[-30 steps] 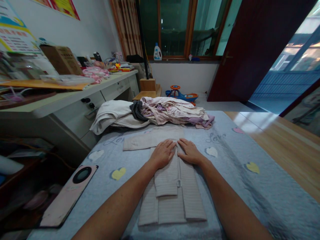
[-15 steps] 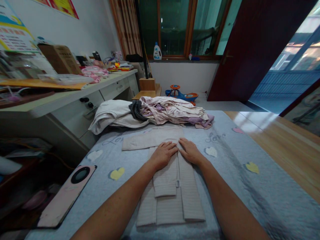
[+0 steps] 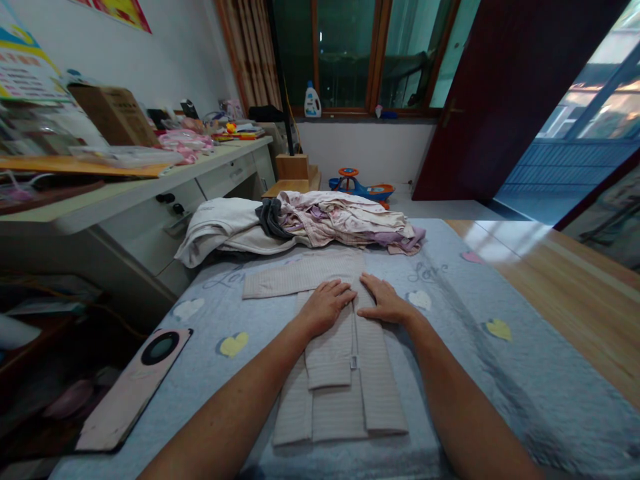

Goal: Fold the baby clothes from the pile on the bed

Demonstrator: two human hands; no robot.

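Observation:
A beige striped knit garment (image 3: pixel 333 400) lies folded on the blue quilted bedcover (image 3: pixel 480 373), with one sleeve (image 3: pixel 300 277) stretched out sideways at its far end. My left hand (image 3: pixel 325 307) rests flat on the garment, left of its centre fold. My right hand (image 3: pixel 385 300) lies flat on the garment's right side, fingers partly over the bedcover. Neither hand grips anything. A small white tag (image 3: pixel 354 362) shows on the garment below the hands.
A heap of pale floral clothes (image 3: pixel 345 220) and a white garment (image 3: pixel 217 230) lie beyond the folded piece. A pink pad (image 3: pixel 133 390) lies at the bed's left edge. A white desk with drawers (image 3: pixel 150 213) stands left, and a toy ride-on car (image 3: pixel 357 187) stands beyond the bed.
My right hand has slid slightly rightward and away from my left hand. The view has tilted a little; the garment stays in place.

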